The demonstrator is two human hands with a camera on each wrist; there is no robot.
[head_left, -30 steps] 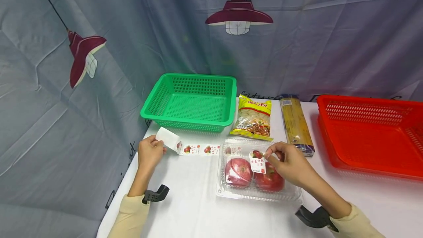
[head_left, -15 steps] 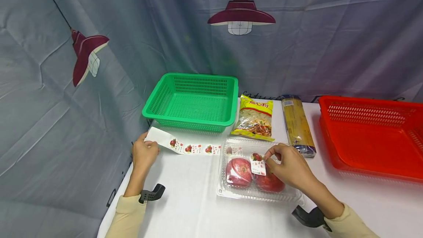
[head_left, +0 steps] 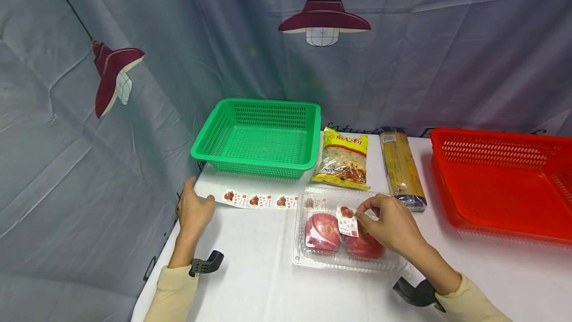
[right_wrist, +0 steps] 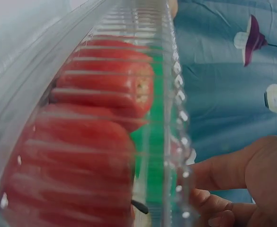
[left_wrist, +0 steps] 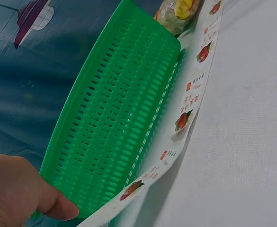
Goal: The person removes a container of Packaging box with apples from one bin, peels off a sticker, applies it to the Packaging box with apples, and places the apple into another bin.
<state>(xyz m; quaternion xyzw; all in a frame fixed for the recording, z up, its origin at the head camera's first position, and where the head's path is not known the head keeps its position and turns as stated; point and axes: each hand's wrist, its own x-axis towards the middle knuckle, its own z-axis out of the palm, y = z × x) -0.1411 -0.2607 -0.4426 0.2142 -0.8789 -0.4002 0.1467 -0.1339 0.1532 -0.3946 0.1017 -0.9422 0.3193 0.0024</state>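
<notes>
A white fruit-printed label (head_left: 346, 221) is pinched by the right hand (head_left: 393, 221) over a clear rectangular plastic box (head_left: 315, 262); whether the long white label strip (head_left: 271, 202) is gripped by the left hand (head_left: 194, 212) is unclear.

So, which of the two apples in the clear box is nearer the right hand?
The apple on the right in the head view, partly hidden behind the label the right hand pinches; the other apple lies farther left.
</notes>
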